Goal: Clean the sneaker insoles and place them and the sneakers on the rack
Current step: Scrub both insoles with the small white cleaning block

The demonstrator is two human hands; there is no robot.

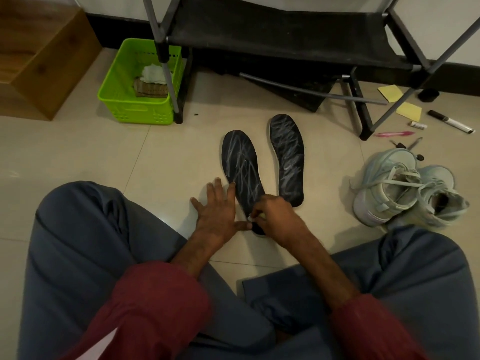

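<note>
Two flat black foam insoles with pale scribbly marks, near one (242, 170) and far one (287, 155), lie side by side on the smooth tiled floor (78, 152). The left hand (218, 211) lies open, pressing the near insole's edge. The right hand (272, 216) pinches something small and pale at its heel. A green plastic basket (140, 84) holds white crumpled cloth (153, 72). Pale sneakers (405, 188) sit to the right, near the black rack (280, 32).

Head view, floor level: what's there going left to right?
Wooden box → green basket → left insole → right insole → sneakers.
</note>
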